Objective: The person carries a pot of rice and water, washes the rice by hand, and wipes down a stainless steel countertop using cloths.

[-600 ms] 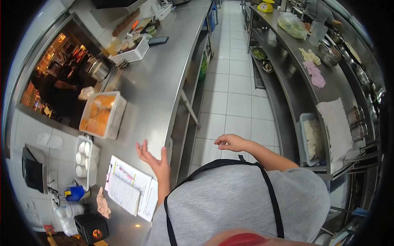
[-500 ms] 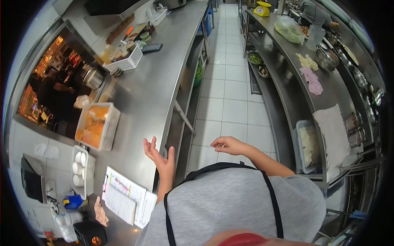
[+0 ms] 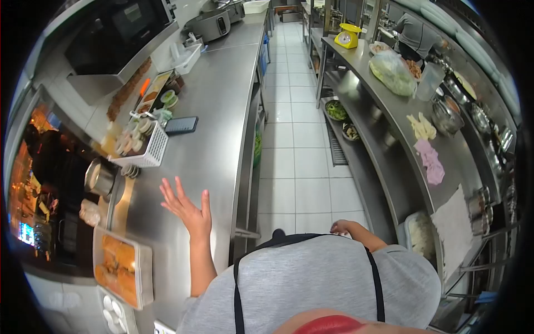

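Observation:
My left hand (image 3: 189,210) is raised over the long steel counter (image 3: 217,94) on the left, fingers spread and holding nothing. Ahead of it lie a dark phone (image 3: 182,124) and a white basket (image 3: 153,151) of small containers. A plastic tub (image 3: 146,278) with orange food stands nearer to me on the same counter. My right hand (image 3: 349,228) hangs low at my front, above the tiled floor. The edge of my apron (image 3: 300,236) hides much of its fingers, and a small pale patch shows beside them.
A tiled aisle (image 3: 289,161) runs ahead between the counters. On the right counter are a yellow scale (image 3: 347,36), a bag of greens (image 3: 392,72), a pink cloth (image 3: 429,161) and metal pots (image 3: 446,116). Another person (image 3: 417,33) stands at the far right.
My view has moved forward along the aisle; the phone and basket are nearer. The clipboard has nearly left view. My left hand has spread its fingers, and my right hand has drawn in toward my body.

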`<move>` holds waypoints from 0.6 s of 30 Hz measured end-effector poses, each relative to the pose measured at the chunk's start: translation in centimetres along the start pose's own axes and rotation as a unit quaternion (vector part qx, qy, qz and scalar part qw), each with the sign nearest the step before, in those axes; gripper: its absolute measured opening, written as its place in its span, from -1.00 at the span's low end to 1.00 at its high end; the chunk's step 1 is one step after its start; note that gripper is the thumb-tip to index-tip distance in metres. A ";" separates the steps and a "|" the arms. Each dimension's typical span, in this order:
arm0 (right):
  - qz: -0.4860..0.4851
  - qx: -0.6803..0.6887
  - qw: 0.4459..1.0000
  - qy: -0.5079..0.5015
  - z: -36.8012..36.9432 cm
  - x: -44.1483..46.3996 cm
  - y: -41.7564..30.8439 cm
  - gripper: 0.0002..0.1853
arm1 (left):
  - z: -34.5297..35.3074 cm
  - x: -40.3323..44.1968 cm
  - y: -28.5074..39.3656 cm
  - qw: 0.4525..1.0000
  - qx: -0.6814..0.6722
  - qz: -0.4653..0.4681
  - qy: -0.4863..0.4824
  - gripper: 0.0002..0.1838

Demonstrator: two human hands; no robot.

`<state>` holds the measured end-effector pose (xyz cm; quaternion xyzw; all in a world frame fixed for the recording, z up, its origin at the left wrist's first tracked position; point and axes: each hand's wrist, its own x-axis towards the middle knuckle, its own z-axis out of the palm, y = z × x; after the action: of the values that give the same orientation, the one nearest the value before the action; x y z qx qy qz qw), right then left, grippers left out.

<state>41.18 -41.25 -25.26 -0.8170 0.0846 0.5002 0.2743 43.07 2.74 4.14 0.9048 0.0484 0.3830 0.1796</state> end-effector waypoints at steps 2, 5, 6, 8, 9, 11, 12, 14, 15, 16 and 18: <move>-0.036 -0.090 0.991 0.094 -3.3 2.5 2.8 -0.68 | 4.8 4.3 -0.8 0.999 -0.011 0.025 -0.020 -0.26; -0.048 -0.026 0.977 0.207 -6.3 5.5 7.1 -0.66 | 14.9 5.8 -3.1 0.986 0.036 0.061 -0.148 -0.23; 0.006 0.124 0.962 0.244 -6.7 6.6 7.5 -0.61 | 18.1 6.0 -3.7 0.964 0.086 0.071 -0.242 -0.21; 0.033 0.172 0.960 0.218 -7.6 7.4 6.3 -0.68 | 22.4 6.2 -3.1 0.947 0.080 0.058 -0.305 -0.20; 0.061 0.214 0.955 0.195 -8.4 7.1 4.9 -0.73 | 24.4 6.9 -2.8 0.929 0.073 0.042 -0.362 -0.18; 0.075 0.210 0.964 0.144 -10.0 9.4 5.2 -0.72 | 27.2 9.9 -1.2 0.927 0.072 0.050 -0.365 -0.15; 0.071 0.190 0.972 0.119 -10.9 11.1 4.7 -0.71 | 28.5 12.4 -0.2 0.939 0.067 0.059 -0.332 -0.14; 0.057 0.147 0.984 0.085 -13.9 15.6 5.1 -0.69 | 30.4 18.4 2.0 0.964 0.059 0.065 -0.250 -0.14; 0.050 0.129 0.988 0.075 -16.2 17.7 5.2 -0.68 | 31.0 22.0 3.3 0.976 0.054 0.065 -0.200 -0.14; 0.042 0.122 0.989 0.073 -18.9 19.2 4.5 -0.68 | 31.3 25.9 4.6 0.986 0.031 0.069 -0.151 -0.13; 0.037 0.130 0.987 0.087 -25.3 22.4 3.4 -0.66 | 31.7 31.6 6.5 0.991 0.011 0.076 -0.107 -0.13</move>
<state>70.12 -54.52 -37.08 -0.8111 0.2030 0.4213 0.3513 87.47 -5.32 7.47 0.9437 -0.0363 0.2957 0.1441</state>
